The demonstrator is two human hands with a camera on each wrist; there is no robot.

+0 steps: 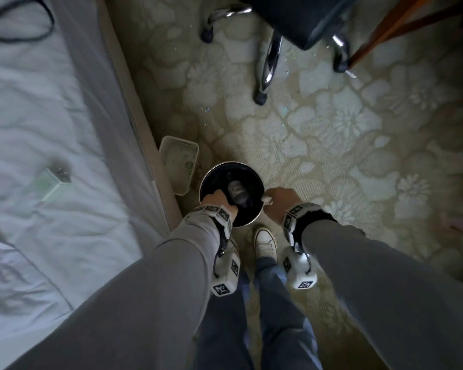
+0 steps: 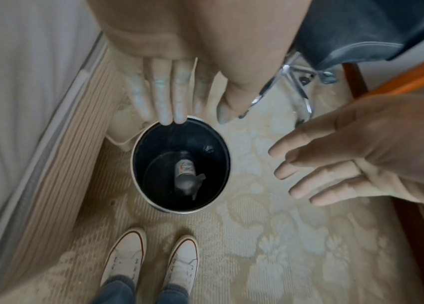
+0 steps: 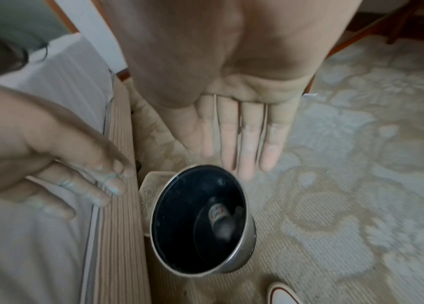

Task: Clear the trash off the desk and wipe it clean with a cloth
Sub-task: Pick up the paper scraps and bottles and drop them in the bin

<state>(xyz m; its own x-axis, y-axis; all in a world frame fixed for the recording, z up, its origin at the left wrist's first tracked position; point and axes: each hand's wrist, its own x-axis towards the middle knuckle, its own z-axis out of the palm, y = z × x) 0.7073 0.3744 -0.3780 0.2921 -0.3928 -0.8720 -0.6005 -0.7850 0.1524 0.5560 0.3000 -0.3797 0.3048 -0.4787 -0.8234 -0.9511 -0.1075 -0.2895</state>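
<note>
A round trash bin (image 1: 203,182) with a metal rim and dark inside stands on the carpet by my feet. A crumpled bottle with a label (image 2: 185,171) lies at its bottom, also visible as the bottle (image 3: 218,218) in the right wrist view. My left hand (image 1: 215,200) hovers over the bin's left side, fingers straight and empty; in the left wrist view the left hand (image 2: 179,96) shows whitish smears on its fingers. My right hand (image 1: 278,200) hangs just right of the rim, and the right hand (image 3: 234,144) is flat and empty, palm showing.
A bed (image 1: 38,129) with a ribbed wooden side runs along the left. A white plastic tray (image 1: 179,164) sits between bed and bin. An office chair with chrome legs (image 1: 269,62) and a wooden leg (image 1: 385,30) stand ahead. My white shoes (image 1: 265,241) are just behind the bin.
</note>
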